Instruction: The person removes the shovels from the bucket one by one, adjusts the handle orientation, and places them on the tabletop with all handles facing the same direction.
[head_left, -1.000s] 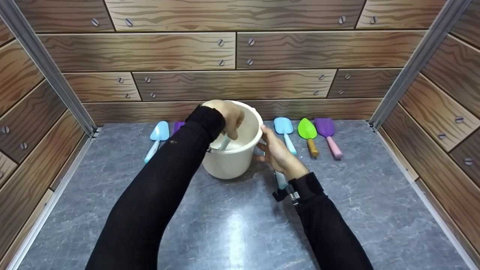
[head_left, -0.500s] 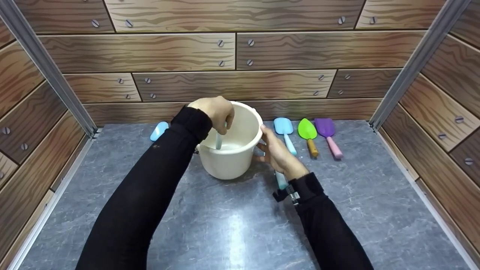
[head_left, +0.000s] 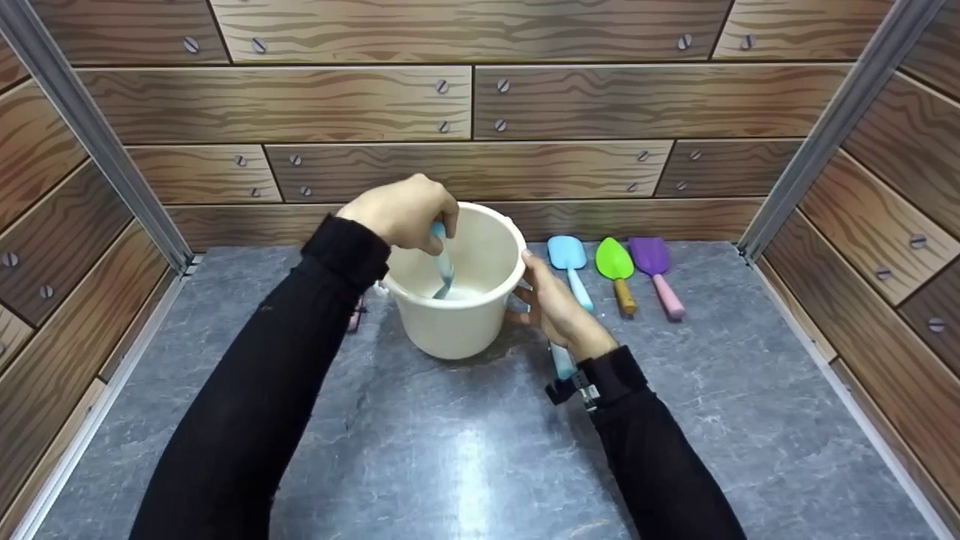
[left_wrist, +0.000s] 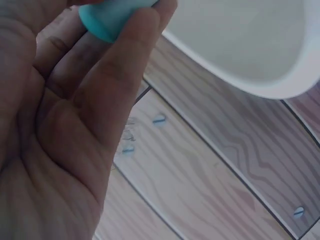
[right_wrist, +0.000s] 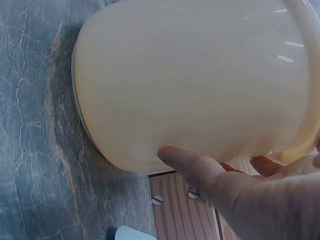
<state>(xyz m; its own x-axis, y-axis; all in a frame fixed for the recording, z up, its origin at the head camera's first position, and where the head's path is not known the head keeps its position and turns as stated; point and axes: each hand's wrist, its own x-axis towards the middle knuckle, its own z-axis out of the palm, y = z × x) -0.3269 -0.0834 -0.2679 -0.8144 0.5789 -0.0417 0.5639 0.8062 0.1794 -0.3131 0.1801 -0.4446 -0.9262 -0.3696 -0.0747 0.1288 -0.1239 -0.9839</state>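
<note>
A cream plastic bucket [head_left: 465, 319] stands upright on the grey tabletop. My left hand [head_left: 439, 225] hovers over its left rim and pinches the handle of a light-blue toy shovel [head_left: 443, 271], whose blade hangs down inside the bucket. The left wrist view shows the teal handle end [left_wrist: 107, 17] between my fingers and the bucket rim [left_wrist: 250, 55] beyond. My right hand [head_left: 551, 300] rests flat against the bucket's right side. In the right wrist view its thumb [right_wrist: 200, 170] presses the bucket wall [right_wrist: 190, 80].
Right of the bucket lie a blue shovel [head_left: 570, 266], a green shovel [head_left: 616, 271] and a purple shovel [head_left: 657, 271]. A teal handle [head_left: 561, 361] pokes out under my right wrist. A pink handle [head_left: 354, 316] shows beside my left sleeve. Wood-print walls close in three sides.
My left hand has risen and shifted left, lifting the light-blue shovel up from the bucket's bottom. My left arm now hides the shovels left of the bucket. The right hand stayed put.
</note>
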